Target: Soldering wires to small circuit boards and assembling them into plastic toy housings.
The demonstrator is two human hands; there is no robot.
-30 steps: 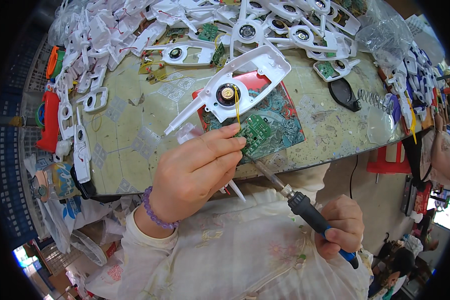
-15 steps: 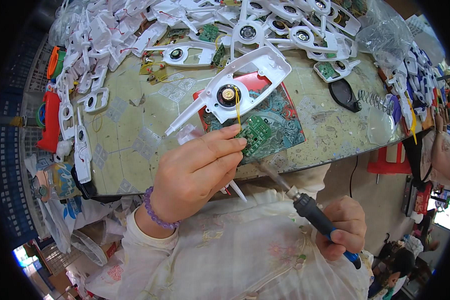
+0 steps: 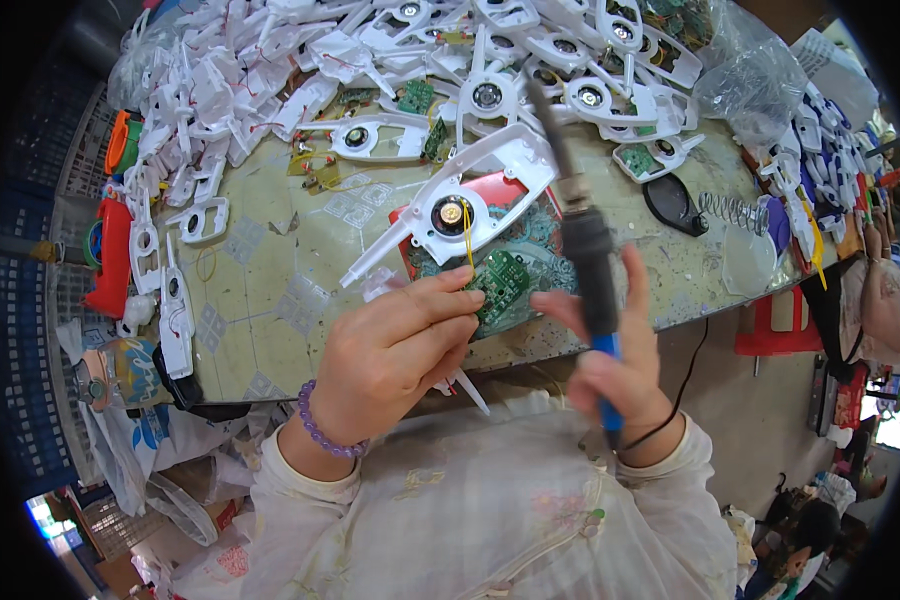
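Note:
My left hand (image 3: 390,335), with a purple bead bracelet (image 3: 320,432) on its wrist, pinches a green circuit board (image 3: 502,284) at its left edge. A yellow wire (image 3: 467,232) runs from the board up to a round speaker (image 3: 452,213) set in a white plastic shell (image 3: 425,212). That shell lies across a red and teal patterned pad (image 3: 542,222). In my right hand (image 3: 625,375) is a soldering iron (image 3: 592,262), blurred by motion and tilted tip up. Some right fingers stretch out, one pointing at the board's right side.
White plastic shells (image 3: 220,75) pile up along the table's far side, several with speakers. A dark oval piece (image 3: 672,205) and a metal spring (image 3: 735,210) lie at the right. Clear plastic bags (image 3: 750,70) sit behind them. A red stool (image 3: 775,325) stands below the table edge.
My right hand has moved up and left toward the board, and the soldering iron has swung from pointing at the board to pointing upward. My left hand keeps hold of the board.

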